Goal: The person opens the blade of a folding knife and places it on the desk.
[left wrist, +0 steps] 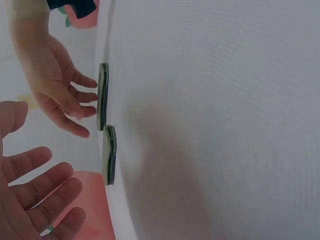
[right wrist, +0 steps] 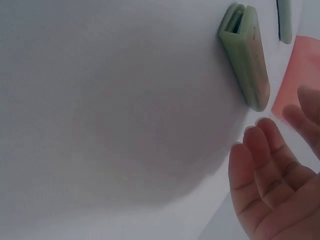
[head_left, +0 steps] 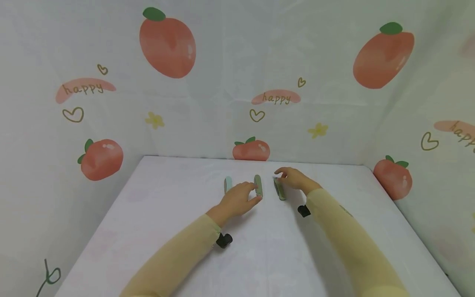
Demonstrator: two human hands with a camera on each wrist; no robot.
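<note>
Three slim, rounded items that look like folding knives folded into their handles lie in a row on the far part of the table. The left one is pale teal (head_left: 228, 183), partly hidden behind my left hand (head_left: 238, 199). A green middle one (head_left: 258, 185) lies right by that hand's thumb and fingertips, which are spread around its near end. My right hand (head_left: 295, 178) hovers over the far end of the right green one (head_left: 281, 192), fingers loosely bent. In the right wrist view, a green handle (right wrist: 250, 65) shows a slot along its edge, just beyond the fingertips.
The white-covered table (head_left: 259, 251) meets a white backdrop (head_left: 222, 123) printed with red fruit, hearts and the word "happy". A black wrist camera (head_left: 224, 240) sits at the left wrist, another black one (head_left: 304, 211) at the right. Both forearms reach in from the near side.
</note>
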